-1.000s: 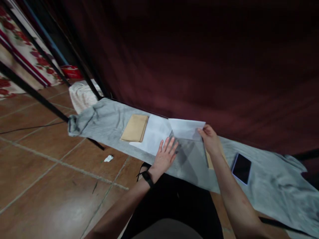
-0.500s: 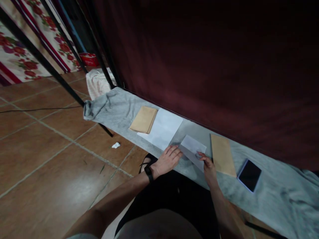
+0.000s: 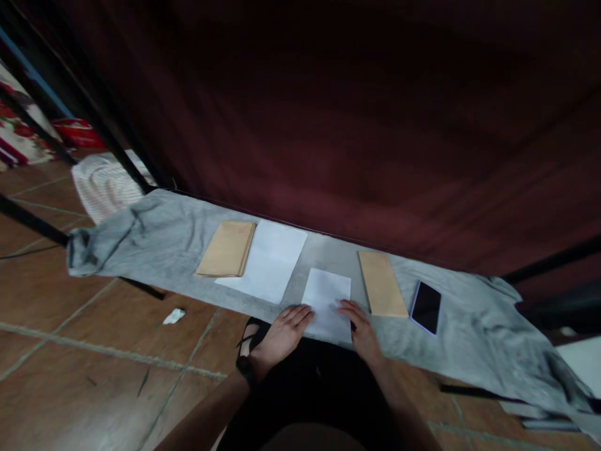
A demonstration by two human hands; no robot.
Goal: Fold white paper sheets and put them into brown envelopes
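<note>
From the head camera: resting the left hand [image 3: 284, 332] nearly flat, fingers together, on the left edge of the small white paper [image 3: 327, 297], with nothing visibly gripped; touching its right side with the slightly bent fingers of the right hand [image 3: 361, 329], too unclear to tell whether pinching. Find the paper flat on the grey cloth [image 3: 164, 238], between the big white sheet [image 3: 277, 257] and the single brown envelope [image 3: 384, 285], apart from both. To steady it well, press lightly from both sides, smooth evenly and square the edges; avoid dragging, as likely to ruck the soft cloth. Note the stack of brown envelopes [image 3: 225, 247] overlapping the big sheet; cannot tell whether filled, nor for the single one. See too, far left, a red box [image 3: 79, 133] with unclear contents.
</note>
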